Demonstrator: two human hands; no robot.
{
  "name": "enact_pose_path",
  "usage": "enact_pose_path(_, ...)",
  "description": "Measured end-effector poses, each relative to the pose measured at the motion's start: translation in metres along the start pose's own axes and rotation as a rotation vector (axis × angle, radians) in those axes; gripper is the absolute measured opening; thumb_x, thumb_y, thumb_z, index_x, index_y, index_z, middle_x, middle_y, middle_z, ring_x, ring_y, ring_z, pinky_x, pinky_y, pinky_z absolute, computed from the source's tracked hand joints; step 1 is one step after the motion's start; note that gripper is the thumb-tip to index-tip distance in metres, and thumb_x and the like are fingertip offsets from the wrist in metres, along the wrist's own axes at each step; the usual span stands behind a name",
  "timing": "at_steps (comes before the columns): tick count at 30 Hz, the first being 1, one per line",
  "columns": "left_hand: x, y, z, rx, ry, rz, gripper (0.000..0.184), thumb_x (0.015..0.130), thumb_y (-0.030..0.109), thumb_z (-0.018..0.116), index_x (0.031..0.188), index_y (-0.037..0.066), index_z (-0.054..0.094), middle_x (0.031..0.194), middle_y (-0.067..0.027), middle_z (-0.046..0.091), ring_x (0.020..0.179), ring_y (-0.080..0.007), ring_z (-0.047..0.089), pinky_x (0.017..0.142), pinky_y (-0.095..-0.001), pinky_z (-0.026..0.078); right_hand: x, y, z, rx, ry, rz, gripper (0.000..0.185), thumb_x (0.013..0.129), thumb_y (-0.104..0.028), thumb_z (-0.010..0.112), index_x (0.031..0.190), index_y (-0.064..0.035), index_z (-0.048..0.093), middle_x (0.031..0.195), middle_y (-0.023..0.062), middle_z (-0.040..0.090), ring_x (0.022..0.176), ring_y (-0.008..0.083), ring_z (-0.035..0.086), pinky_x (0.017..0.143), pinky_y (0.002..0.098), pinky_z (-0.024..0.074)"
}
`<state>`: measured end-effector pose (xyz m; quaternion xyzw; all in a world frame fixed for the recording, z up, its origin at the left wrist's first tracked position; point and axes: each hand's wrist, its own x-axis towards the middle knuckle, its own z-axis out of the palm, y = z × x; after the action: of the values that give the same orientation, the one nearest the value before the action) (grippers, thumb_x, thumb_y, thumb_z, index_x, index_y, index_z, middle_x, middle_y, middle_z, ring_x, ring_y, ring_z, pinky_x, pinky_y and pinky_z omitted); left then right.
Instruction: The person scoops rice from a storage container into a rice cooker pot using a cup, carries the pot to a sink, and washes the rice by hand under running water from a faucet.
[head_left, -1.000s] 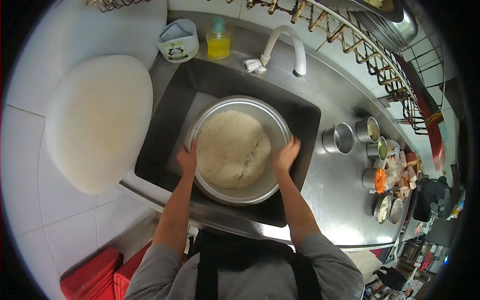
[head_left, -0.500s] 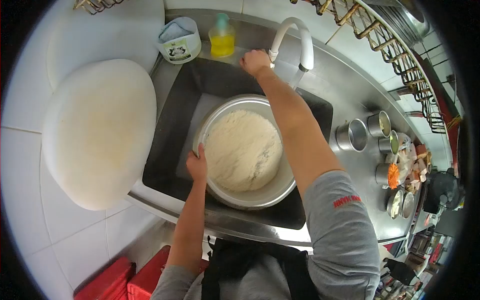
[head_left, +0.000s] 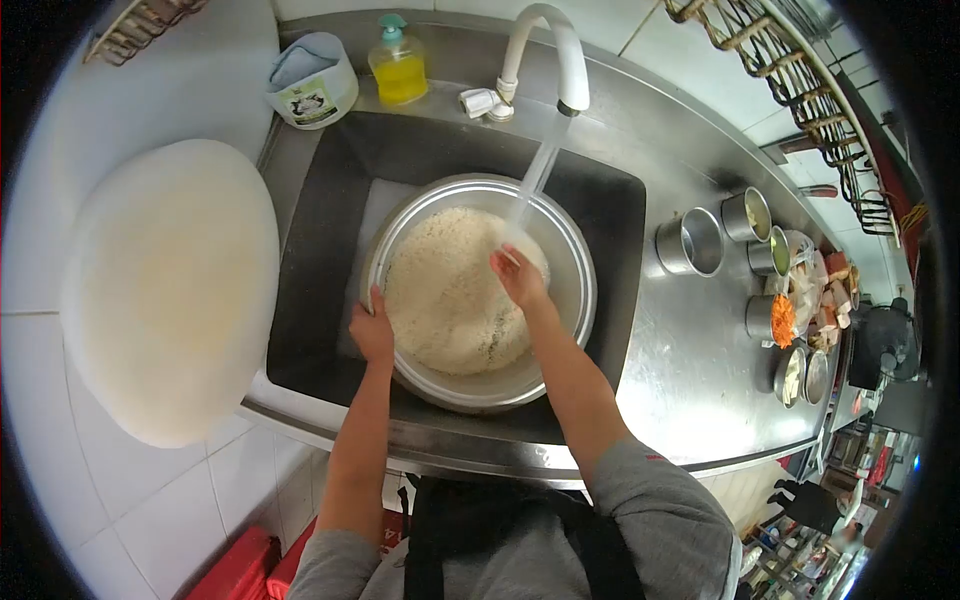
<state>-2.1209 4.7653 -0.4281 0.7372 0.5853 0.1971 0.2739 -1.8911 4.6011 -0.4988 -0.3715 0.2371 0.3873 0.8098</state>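
Observation:
A wide metal pot (head_left: 583,290) stands in the dark sink, holding pale grains that look like rice (head_left: 440,285). My left hand (head_left: 373,328) grips the pot's left rim, thumb on the inside and fingers outside. Over the right part of the rice is my right hand (head_left: 517,277), empty, its fingers loosely curled and apart. Water streams from the white faucet (head_left: 545,45) into the pot, just beyond that hand. The faucet's lever (head_left: 480,102) is free of any hand.
A soap bottle (head_left: 398,68) and a white tub (head_left: 312,88) stand behind the sink (head_left: 320,235). On the left is a large white rounded board (head_left: 175,290). Metal cups (head_left: 690,243), one with shredded carrot (head_left: 782,320), line the right counter. A wire rack (head_left: 800,85) hangs above.
My right hand has left the faucet lever and come down over the rice. Water now visibly runs into the pot. My left hand keeps its hold on the rim.

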Motion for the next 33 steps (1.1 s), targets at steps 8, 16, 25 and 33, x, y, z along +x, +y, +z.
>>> enact_pose_path(8, 0.0, 0.005, -0.006, 0.032, -0.031, -0.04, 0.059, 0.09, 0.052, 0.049, 0.072, -0.004, 0.054, 0.063, -0.0222, 0.057, 0.059, -0.0373, 0.059, 0.055, -0.0455, 0.046, 0.059, -0.022, 0.008, 0.103, -0.243, -0.001, 0.019, 0.087, -0.013, 0.05, 0.097, 0.0015, 0.057, 0.085, 0.0121, 0.06, 0.08, 0.0235, 0.059, 0.071, 0.0306, 0.0505)
enact_pose_path(16, -0.003, 0.003, -0.002, 0.136, 0.001, -0.005, 0.059, 0.091, 0.053, 0.047, 0.076, -0.003, 0.054, 0.064, -0.0242, 0.058, 0.061, -0.0428, 0.059, 0.056, -0.0479, 0.047, 0.062, 0.034, 0.034, -1.735, 0.141, -0.412, 0.082, 0.069, -0.055, 0.069, 0.133, -0.0101, 0.043, 0.128, 0.0234, 0.043, 0.12, 0.0395, 0.041, 0.094, 0.0525, 0.0383)
enact_pose_path(25, -0.003, 0.019, -0.012, 0.125, -0.078, -0.064, 0.065, 0.09, 0.055, 0.046, 0.089, -0.009, 0.057, 0.076, -0.0284, 0.062, 0.072, -0.0443, 0.062, 0.06, -0.0472, 0.049, -0.072, 0.066, -0.026, -2.506, -0.63, -0.396, 0.066, 0.069, -0.027, 0.078, 0.128, -0.0274, 0.048, 0.146, 0.0141, 0.022, 0.13, 0.0454, 0.025, 0.093, 0.0677, 0.0333)
enact_pose_path(33, -0.005, 0.008, -0.003, 0.127, 0.072, 0.071, 0.06, 0.091, 0.053, 0.046, 0.086, -0.005, 0.059, 0.068, -0.0259, 0.061, 0.061, -0.0411, 0.061, 0.05, -0.0456, 0.047, 0.01, -0.038, -0.024, -1.732, 0.024, -0.16, 0.026, 0.087, -0.02, 0.055, 0.102, 0.0017, 0.054, 0.089, 0.0153, 0.058, 0.077, 0.0247, 0.06, 0.065, 0.0382, 0.049)
